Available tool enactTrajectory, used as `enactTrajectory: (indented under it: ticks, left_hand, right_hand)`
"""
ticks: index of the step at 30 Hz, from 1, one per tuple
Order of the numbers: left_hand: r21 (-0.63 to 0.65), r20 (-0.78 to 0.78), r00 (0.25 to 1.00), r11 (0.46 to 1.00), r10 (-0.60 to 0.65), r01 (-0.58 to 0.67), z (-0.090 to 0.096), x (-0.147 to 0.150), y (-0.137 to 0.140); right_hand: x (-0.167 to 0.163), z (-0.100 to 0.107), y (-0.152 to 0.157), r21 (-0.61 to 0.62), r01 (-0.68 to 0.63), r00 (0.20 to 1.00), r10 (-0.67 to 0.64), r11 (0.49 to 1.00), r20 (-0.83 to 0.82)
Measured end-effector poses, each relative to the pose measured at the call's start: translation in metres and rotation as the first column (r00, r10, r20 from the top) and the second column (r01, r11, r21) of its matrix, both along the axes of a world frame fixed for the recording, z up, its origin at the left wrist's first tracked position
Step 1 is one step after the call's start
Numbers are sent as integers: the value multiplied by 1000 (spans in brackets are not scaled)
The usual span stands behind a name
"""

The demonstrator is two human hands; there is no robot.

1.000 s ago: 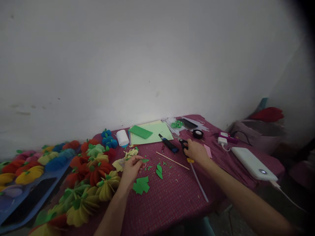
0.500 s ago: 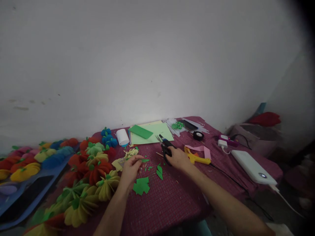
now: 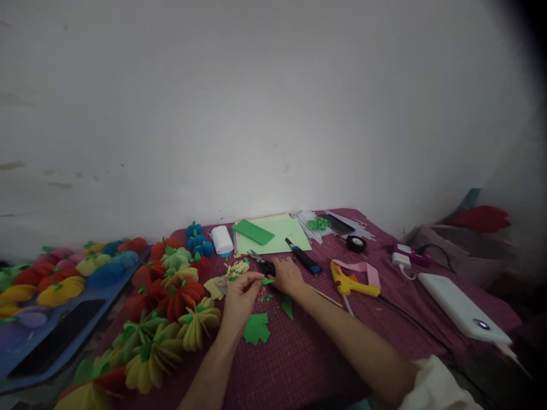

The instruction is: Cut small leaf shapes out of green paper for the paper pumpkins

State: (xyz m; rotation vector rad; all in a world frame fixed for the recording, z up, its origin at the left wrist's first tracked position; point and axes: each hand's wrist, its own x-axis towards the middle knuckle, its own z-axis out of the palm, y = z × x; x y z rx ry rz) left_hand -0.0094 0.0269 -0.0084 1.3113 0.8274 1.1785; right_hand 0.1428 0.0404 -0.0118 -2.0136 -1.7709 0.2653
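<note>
My left hand (image 3: pixel 240 296) pinches a small leaf-shaped green piece (image 3: pixel 267 281) between thumb and fingers. Close beside it, my right hand (image 3: pixel 287 275) is closed over the black handles of a pair of scissors (image 3: pixel 264 264), whose blades point away to the left. The hand hides part of the handles. Below my hands lie a jagged-edged green sheet piece (image 3: pixel 257 328) and a pointed green piece (image 3: pixel 287 307), with tiny green scraps around them. A heap of pale yellow shreds (image 3: pixel 237 269) is just past my left hand.
Colourful pumpkin-shaped paper crafts (image 3: pixel 183 302) crowd the left side, some on a blue board (image 3: pixel 72 347). Behind are pale green sheets (image 3: pixel 282 239), a green strip (image 3: pixel 254 232) and a white roll (image 3: pixel 221 239). Rightward lie a utility knife (image 3: pixel 304 257), yellow glue gun (image 3: pixel 352 283) and white power bank (image 3: pixel 464 307).
My right hand has moved left with the scissors, closer to my left hand, exposing the utility knife. The left hand still pinches the green piece. The view has shifted slightly.
</note>
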Motion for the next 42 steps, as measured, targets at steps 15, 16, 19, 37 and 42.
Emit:
enactTrajectory:
  ticks: [15,16,19,37,42]
  left_hand:
    - [120,-87,996,992,-26,36,-2,6,-13]
    - [87,-58,997,995,-49,54,-1,6,-14]
    - [-7,63,989,991,-134,134,1,4,-17]
    - [-20,-228,942,968,-248,250,2,11,-24]
    - [-14,-344,889,948,-303,318,-2,16,-27]
  right_hand:
    - [13,26,-64,91,-235,702,233,968,-673]
    - [12,26,-64,95,-226,692,229,969,-684]
    - [14,25,-64,115,-199,684,222,973,-695]
    - [22,22,-90,61,-248,729,227,967,-646]
    - [35,12,-102,9,-228,781,188,974,-596]
